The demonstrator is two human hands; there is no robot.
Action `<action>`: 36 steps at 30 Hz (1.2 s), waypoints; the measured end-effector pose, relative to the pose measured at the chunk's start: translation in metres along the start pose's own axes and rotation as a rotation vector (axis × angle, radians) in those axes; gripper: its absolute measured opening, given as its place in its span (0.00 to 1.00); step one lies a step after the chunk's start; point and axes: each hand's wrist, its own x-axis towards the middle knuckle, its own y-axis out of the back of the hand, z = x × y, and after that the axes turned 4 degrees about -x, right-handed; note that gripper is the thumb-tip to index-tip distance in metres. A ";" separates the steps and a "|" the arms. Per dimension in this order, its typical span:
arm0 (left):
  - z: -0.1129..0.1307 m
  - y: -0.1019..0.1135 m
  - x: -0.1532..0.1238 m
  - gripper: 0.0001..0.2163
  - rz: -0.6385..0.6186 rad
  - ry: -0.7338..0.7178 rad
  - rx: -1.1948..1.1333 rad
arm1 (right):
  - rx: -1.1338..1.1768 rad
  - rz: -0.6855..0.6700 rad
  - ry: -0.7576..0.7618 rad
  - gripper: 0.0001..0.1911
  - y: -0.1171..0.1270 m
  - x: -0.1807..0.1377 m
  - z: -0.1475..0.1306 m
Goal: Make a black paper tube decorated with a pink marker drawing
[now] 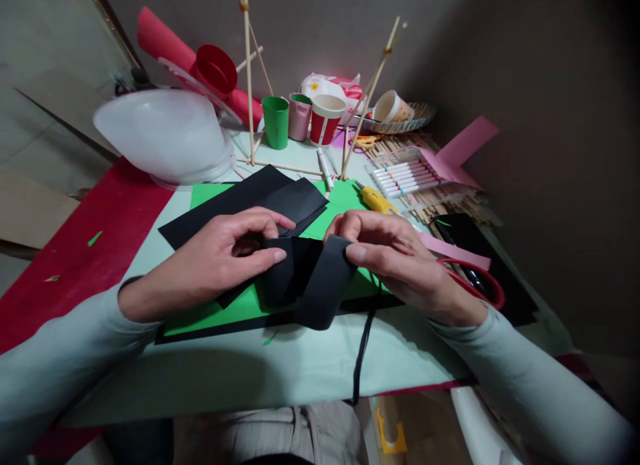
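Observation:
Between my hands is a curved black paper strip (325, 285), held up over the green sheet (240, 313). My left hand (220, 255) pinches its left part between thumb and fingers. On the other side, my right hand (395, 255) grips the strip's upper right end, thumb in front. The strip's right end hangs down at a slant, with a dark gap between it and the left part. Several black paper sheets (225, 208) lie overlapped on the green sheet behind my left hand.
Beyond the paper stand a wooden stick frame (250, 85), a green cup (275, 123) and a red paper cup (326, 121). To the right lie a yellow glue gun (377, 200), white markers (410, 178) and red-handled scissors (493, 285). A translucent plastic container (163, 135) sits at left.

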 end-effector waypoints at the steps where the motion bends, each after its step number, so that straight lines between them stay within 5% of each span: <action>1: 0.001 -0.002 0.000 0.10 0.015 0.018 0.025 | -0.060 0.017 -0.029 0.13 -0.003 0.000 -0.002; 10: 0.007 -0.021 -0.007 0.07 0.124 -0.067 0.235 | -0.291 0.099 -0.090 0.14 -0.029 0.004 -0.005; 20: 0.010 -0.018 -0.005 0.13 -0.075 0.081 -0.176 | -0.461 0.053 0.123 0.10 -0.028 0.001 -0.002; 28: 0.008 -0.003 -0.004 0.12 -0.206 0.179 -0.483 | -0.293 0.071 -0.088 0.16 -0.016 0.004 -0.004; 36: 0.014 -0.012 -0.003 0.06 -0.007 0.173 -0.242 | -0.354 0.075 -0.097 0.18 -0.016 0.005 0.000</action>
